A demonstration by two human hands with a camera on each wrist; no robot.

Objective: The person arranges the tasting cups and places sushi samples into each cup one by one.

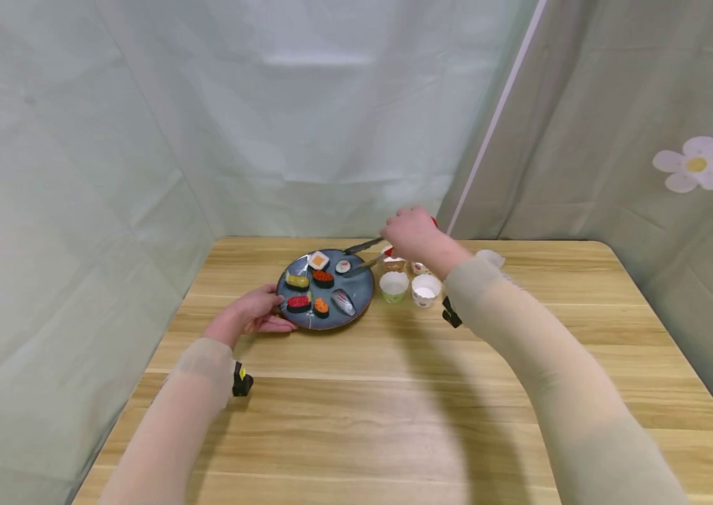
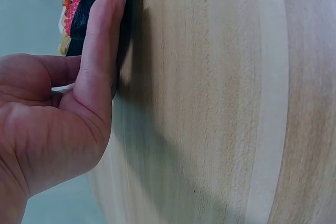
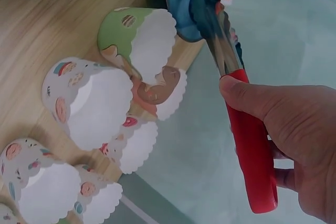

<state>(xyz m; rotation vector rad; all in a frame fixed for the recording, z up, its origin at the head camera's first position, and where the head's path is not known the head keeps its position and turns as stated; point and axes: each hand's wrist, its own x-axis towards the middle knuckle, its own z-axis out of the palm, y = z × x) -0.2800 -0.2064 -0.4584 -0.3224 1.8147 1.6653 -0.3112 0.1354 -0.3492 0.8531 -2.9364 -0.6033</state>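
Observation:
My left hand grips the left rim of a round dark-blue plate. Several sushi pieces lie on it, among them a red-roe sushi, a yellow-topped sushi, a silvery fish sushi and an orange-and-white square one. With my right hand I hold tongs by their red handles. The tongs' two arms reach over the plate's right side, spread on either side of a small white sushi roll. In the left wrist view, the extended finger lies along the plate's edge.
Beside the plate's right edge stand paper cups: a green cup, a white cup and a brown one behind. More patterned cups are partly hidden by my right arm in the head view. A curtain hangs behind the wooden table.

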